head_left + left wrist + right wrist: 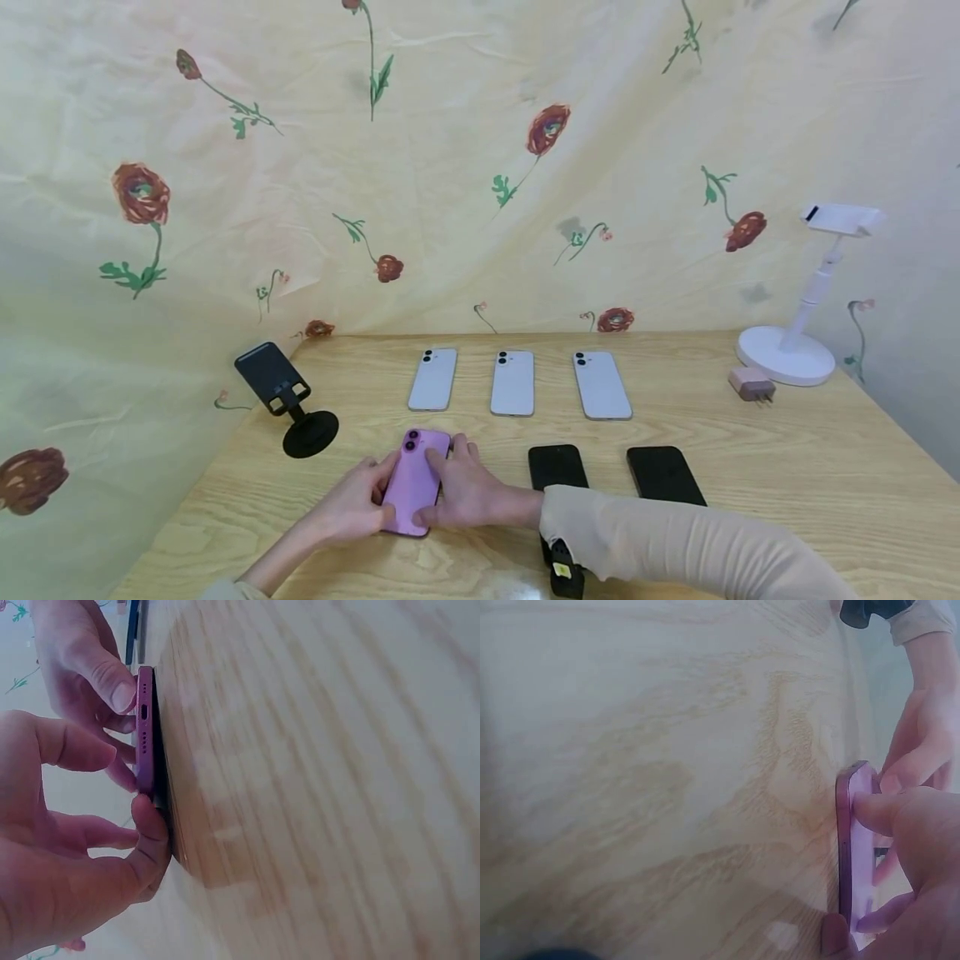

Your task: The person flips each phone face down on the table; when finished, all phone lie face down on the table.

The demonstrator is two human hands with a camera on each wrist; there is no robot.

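Both hands hold the purple phone at the table's near left

Head view: left hand [351, 505] and right hand [468, 493] pinch the purple phone [412, 492] by its edges, back up, on the wooden table [787, 467]. Wrist views: fingertips [120, 694] clamp its thin sides, apparently to get under it.

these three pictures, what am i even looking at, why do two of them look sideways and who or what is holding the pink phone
No machine here: a person wears three cameras. The wide picture comes from the head and looks down at a wooden table. The other two come from the wrists, so they look tilted and very close.

Both hands hold one purple-pink phone lying back up on the table: the left hand grips its left edge, the right hand its right edge.

Behind it lie three pale phones in a row, back up. Two black phones lie to the right. Also there: a black phone stand, a white stand and a small pink charger plug.
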